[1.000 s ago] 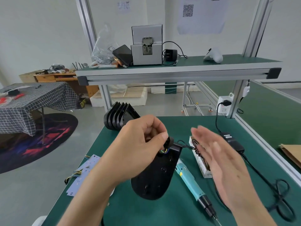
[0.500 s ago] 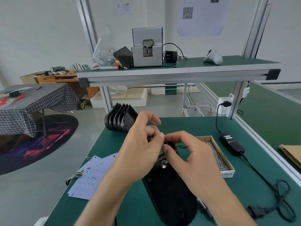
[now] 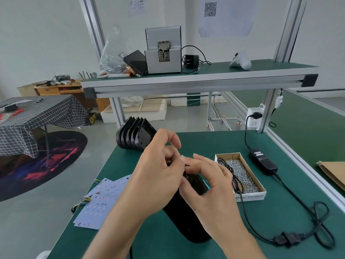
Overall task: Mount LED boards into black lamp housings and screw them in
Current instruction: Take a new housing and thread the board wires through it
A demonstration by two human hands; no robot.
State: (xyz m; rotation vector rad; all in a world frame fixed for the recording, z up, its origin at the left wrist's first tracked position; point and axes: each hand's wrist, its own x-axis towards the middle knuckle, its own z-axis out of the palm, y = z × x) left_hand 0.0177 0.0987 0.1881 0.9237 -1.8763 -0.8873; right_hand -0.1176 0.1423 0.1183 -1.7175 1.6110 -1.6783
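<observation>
A black lamp housing (image 3: 183,221) lies on the green bench between my arms, its far end hidden under my fingers. My left hand (image 3: 158,176) grips that far end with curled fingers. My right hand (image 3: 207,178) meets it there, its thumb and fingers curled round the housing's neck. What the fingertips pinch is hidden. A stack of black housings (image 3: 133,135) stands at the bench's far left corner. White LED boards (image 3: 101,200) with coloured wires lie fanned out at the left edge.
A cardboard box of small screws (image 3: 242,176) sits right of my hands, a black cable draped over it. A power adapter (image 3: 262,161) and its cord (image 3: 306,230) run along the right side. An overhead shelf (image 3: 196,79) carries a grey screw feeder (image 3: 163,51).
A second ago my right hand hovered open beside the raised housing. It has since closed in onto the housing's far end next to the left hand, and the housing now lies flat on the bench.
</observation>
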